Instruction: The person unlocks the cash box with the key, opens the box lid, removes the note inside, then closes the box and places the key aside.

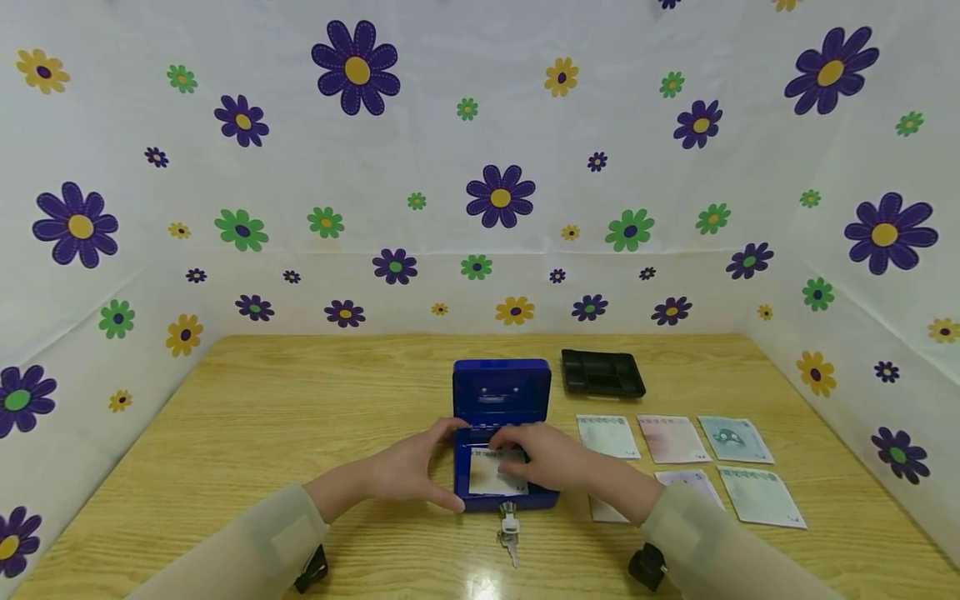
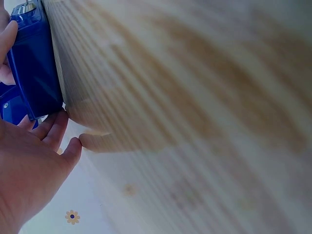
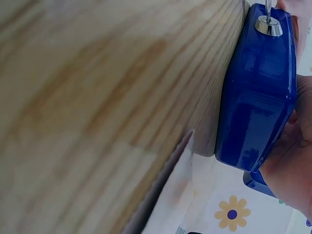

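A blue metal cash box (image 1: 505, 502) stands on the table with its lid (image 1: 501, 390) raised at the back. My left hand (image 1: 401, 471) holds its left side, thumb at the front corner and fingers at the rear corner. My right hand (image 1: 551, 457) reaches in over the right wall, fingers and thumb spread on a banknote (image 1: 487, 477) that lies in the box. Part of that note is hidden under the hand. From the front lock (image 3: 268, 27) hang keys (image 1: 510, 533). In the right wrist view, the box wall hides the fingertips.
To the right, several banknotes (image 1: 762, 497) lie in two rows, some partly behind my right forearm. A black compartment tray (image 1: 602, 373) sits at the back, right of the lid. Flower-patterned cloth (image 1: 420, 150) encloses the wooden table (image 1: 315, 400) behind and at both sides.
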The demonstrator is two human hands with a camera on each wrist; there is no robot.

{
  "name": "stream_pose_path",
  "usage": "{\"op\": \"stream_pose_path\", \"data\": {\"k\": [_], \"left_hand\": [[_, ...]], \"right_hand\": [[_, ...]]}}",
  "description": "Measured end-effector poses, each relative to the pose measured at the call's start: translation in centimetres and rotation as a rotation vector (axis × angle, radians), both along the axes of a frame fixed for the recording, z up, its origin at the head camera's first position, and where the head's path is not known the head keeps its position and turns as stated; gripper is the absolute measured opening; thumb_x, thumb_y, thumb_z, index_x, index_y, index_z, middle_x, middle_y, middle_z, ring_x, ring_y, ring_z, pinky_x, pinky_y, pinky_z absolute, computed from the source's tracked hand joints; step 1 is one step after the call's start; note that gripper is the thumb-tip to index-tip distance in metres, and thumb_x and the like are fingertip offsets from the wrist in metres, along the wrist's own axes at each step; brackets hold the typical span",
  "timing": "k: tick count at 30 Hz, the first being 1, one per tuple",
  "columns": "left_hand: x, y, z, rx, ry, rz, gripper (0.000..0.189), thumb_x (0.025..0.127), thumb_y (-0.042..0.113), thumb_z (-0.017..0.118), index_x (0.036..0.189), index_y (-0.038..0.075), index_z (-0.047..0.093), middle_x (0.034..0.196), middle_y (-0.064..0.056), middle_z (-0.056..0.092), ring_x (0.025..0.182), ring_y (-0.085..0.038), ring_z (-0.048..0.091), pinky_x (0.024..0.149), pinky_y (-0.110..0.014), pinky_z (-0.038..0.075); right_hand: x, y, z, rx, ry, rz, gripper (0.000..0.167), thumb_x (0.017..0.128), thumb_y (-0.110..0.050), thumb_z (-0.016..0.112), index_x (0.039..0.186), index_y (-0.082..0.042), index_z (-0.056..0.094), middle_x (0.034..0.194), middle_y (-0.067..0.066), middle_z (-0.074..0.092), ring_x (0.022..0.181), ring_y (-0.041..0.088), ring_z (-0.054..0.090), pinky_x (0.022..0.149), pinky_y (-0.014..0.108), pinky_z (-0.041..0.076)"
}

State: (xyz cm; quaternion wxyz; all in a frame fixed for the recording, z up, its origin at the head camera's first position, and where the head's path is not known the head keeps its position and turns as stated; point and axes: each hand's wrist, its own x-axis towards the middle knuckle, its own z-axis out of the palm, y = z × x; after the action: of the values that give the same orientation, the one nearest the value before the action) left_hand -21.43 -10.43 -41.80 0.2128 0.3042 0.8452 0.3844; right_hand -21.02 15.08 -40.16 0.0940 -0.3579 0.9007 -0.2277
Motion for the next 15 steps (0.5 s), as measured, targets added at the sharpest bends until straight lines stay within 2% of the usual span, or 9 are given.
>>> {"op": "stream_pose_path", "data": {"k": [15], "left_hand": [[0.14,-0.07,0.12,0.019,0.000,-0.001,0.097,0.075,0.036,0.085,0.149,0.015,0.024,0.149,-0.009,0.038,0.137,-0.026,0.034,0.111,-0.048,0.027]], "right_hand": [[0.09,-0.25,-0.14,-0.025,0.003,0.003,0.024,0.093,-0.018,0.067,0.115,-0.008,0.065,0.109,0.002,0.067,0.103,0.018,0.062,0.089,0.036,0.050]]}}
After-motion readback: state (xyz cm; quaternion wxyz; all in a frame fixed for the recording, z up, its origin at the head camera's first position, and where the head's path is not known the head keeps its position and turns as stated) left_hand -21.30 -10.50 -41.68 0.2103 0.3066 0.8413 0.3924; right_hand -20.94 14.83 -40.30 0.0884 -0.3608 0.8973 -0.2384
